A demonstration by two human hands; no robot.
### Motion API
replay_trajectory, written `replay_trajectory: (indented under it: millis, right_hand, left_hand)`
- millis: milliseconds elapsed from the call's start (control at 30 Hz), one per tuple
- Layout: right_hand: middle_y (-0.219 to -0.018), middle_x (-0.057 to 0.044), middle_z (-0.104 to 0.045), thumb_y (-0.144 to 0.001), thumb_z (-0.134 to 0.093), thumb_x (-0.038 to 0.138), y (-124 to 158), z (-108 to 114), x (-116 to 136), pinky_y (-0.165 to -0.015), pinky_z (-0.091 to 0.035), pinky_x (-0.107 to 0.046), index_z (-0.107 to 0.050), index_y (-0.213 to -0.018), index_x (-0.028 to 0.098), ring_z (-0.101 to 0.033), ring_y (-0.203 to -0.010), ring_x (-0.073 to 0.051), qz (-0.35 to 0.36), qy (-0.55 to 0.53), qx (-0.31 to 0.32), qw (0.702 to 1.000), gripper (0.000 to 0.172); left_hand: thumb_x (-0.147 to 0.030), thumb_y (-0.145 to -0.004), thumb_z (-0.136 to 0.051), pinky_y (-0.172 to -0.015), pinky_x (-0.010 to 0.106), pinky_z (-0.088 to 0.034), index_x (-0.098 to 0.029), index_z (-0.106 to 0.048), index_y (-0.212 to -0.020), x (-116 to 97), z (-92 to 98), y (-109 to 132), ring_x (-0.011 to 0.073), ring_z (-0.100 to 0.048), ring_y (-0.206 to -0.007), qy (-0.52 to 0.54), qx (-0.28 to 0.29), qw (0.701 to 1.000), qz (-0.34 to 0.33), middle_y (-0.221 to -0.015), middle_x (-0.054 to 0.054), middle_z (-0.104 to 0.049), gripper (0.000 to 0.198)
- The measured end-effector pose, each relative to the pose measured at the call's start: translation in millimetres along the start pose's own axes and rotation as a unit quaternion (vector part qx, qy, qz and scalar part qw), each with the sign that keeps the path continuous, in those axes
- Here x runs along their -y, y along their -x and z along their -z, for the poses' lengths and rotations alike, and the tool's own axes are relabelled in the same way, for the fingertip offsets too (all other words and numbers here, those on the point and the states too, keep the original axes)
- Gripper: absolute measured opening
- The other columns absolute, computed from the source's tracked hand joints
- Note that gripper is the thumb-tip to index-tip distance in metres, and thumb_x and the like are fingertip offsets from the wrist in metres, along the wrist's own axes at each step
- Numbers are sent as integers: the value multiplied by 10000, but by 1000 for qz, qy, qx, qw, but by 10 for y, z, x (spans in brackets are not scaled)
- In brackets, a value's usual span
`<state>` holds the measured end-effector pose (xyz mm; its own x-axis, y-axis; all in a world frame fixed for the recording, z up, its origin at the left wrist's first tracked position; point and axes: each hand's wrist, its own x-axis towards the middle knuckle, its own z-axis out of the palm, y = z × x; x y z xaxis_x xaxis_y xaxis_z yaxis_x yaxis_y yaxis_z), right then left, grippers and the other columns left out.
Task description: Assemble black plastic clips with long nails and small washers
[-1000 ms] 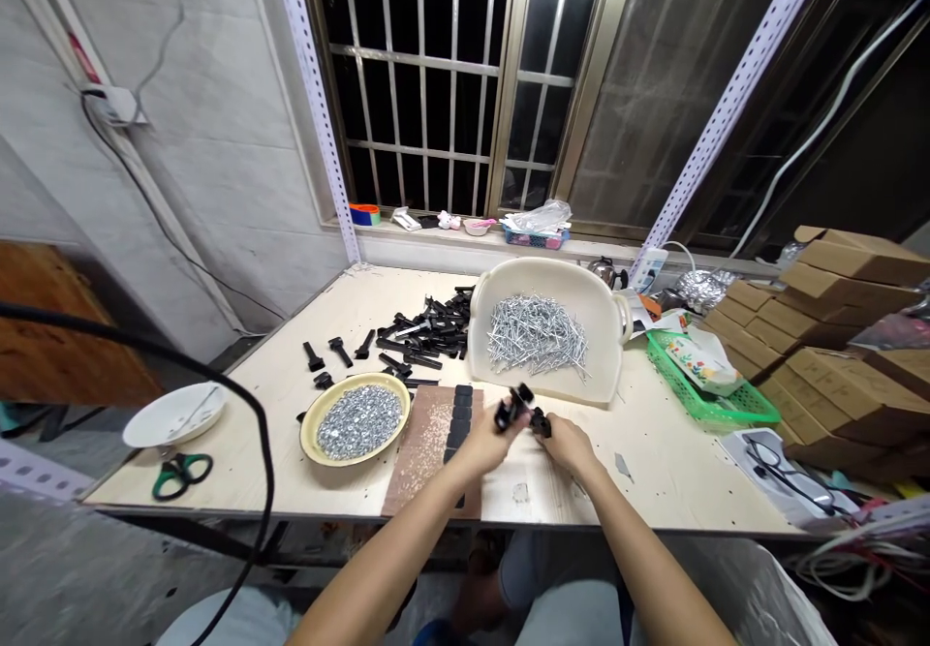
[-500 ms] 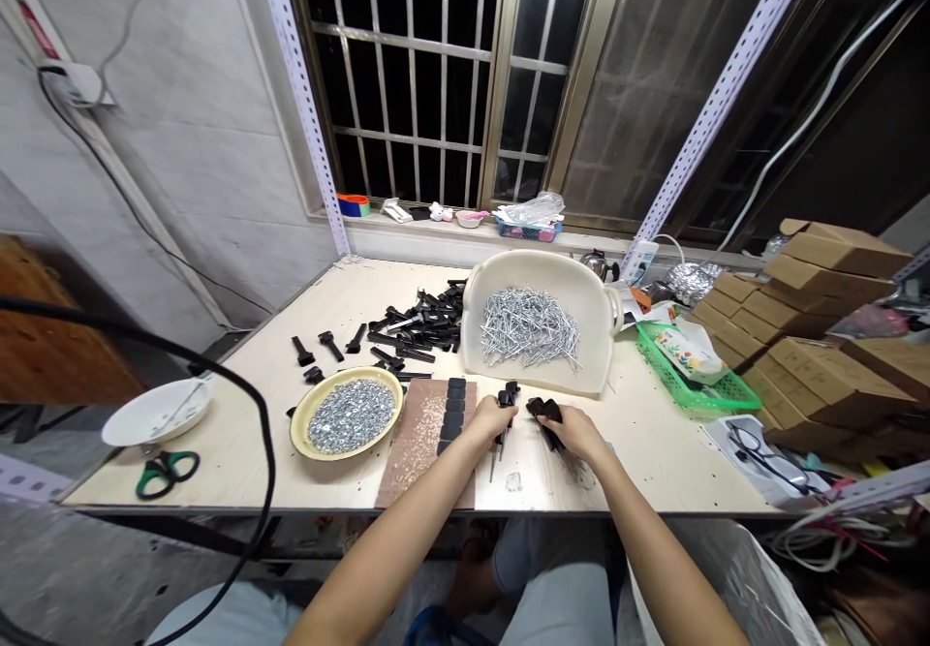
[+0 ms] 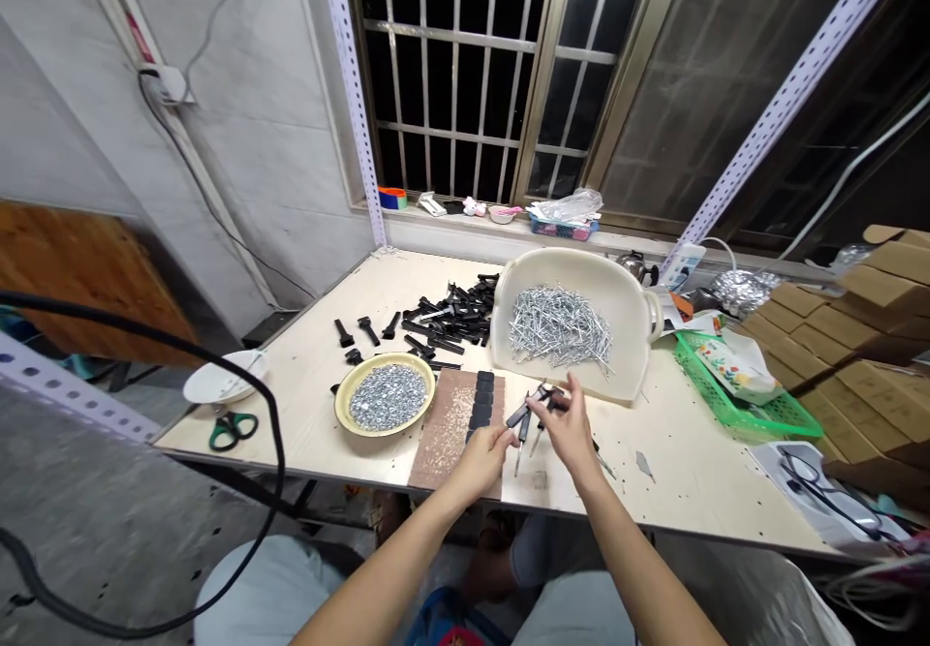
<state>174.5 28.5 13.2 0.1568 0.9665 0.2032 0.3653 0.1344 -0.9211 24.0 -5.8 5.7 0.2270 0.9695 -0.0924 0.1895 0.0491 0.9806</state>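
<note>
My left hand (image 3: 485,460) pinches the near end of a black plastic part (image 3: 518,415) just above the table's front. At the part's far end are the thumb and fingers of my right hand (image 3: 570,433), with one finger raised. More black parts with thin metal shafts (image 3: 524,430) lie or hang beneath my fingers; which of these I hold cannot be made out. To the left of my hands, a column of flat black pads (image 3: 483,399) lies on a brown board (image 3: 445,433). Behind them, long silver screws (image 3: 559,326) fill a cream basin (image 3: 625,312).
A yellow bowl (image 3: 349,421) holds small metal nuts. Loose black T-shaped parts (image 3: 457,317) are heaped behind it. At left are green-handled scissors (image 3: 232,429) and a white bowl (image 3: 210,384). A green basket (image 3: 762,423), glasses (image 3: 806,476) and cardboard boxes (image 3: 864,375) stand at right.
My hands have come together at one black part, after each was at separate black parts. My right hand has moved inward and lifted slightly. The whole view has shifted to the left.
</note>
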Motion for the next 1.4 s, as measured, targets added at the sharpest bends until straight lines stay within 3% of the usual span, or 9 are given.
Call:
replay_trajectory:
  millis: [133,233,333,400,533,833,967,1200,1400]
  right_hand:
    - [-1117,-119,-535,-742,-569,514,210,-121,139,-962,-274,-488,-465,-1169,208,-437,-1092,-288,288,172,189,923,536]
    - [-911,-60,-593,-840,-463,442,275,-228,164,-819,-407,-397,-547,-997,231,-543,-872,-220,318,185,341,865,276]
    - [-770,-24,-573,-872,-388,437,189,-375,16,-622,-448,-282,-534,-826,215,-555,-701,-163,175,83,272,943,270]
    - [-720,-7,-551,-839,-403,493,90,-487,-141,-485,-423,-232,-496,-755,200,-538,-572,-127,3,-62,164,985,319]
    - [-669,10,-524,-709,-500,566,-24,-630,-430,-346,-359,-188,-455,-715,185,-526,-460,-102,-212,-227,50,949,383]
    - [-670,18,-550,-669,-542,503,-59,-89,-790,-365,-378,-184,-504,-771,191,-558,-512,-118,-225,-177,-22,958,331]
    - [-709,-15,-602,-766,-444,515,-71,62,-725,-376,-356,-217,-558,-902,182,-500,-440,-113,-111,-18,79,991,377]
    - [-869,-46,-600,-865,-400,364,-29,-124,-158,-699,-433,-289,-568,-850,217,-582,-785,-185,134,173,175,960,223]
    - [-830,-16,-629,-872,-423,293,-34,-387,158,-690,-407,-255,-581,-853,226,-581,-768,-166,174,196,222,939,173]
  left_hand:
    - [-495,-748,-469,-389,203,-171,-137,-543,-656,56,342,152,50,-210,-355,63,88,989,103,-399,-89,-299,377]
    - [-555,-736,-452,-378,199,-218,-132,-567,-726,75,620,219,55,-260,-330,65,132,981,125,-404,-75,-363,438]
    - [-532,-793,-373,-516,240,-399,-141,-584,-928,118,1006,182,133,-535,-553,-81,-32,994,63,-676,40,-596,464]
    - [-424,-838,-350,-702,289,-432,-142,-601,-940,176,1293,110,195,-585,-814,-306,-189,931,58,-871,104,-632,391]
    - [-264,-752,-500,-806,360,-404,-101,-636,-817,342,1680,-34,291,-556,-947,-490,-252,825,125,-935,176,-621,222]
    - [-232,-743,-493,-762,341,-417,-111,-634,-851,526,1732,-94,281,-566,-915,-517,-236,816,105,-954,167,-617,215]
    - [-218,-736,-490,-720,327,-423,-123,-651,-740,514,1744,-127,268,-583,-849,-513,-249,817,85,-844,146,-637,186]
    - [-250,-844,-302,-767,309,-418,-107,-640,-938,425,1663,-83,232,-585,-861,-487,-352,799,31,-904,135,-648,379]
    - [-255,-836,-324,-732,336,-431,-108,-643,-933,459,1682,-37,247,-599,-800,-452,-452,769,-16,-880,138,-665,365]
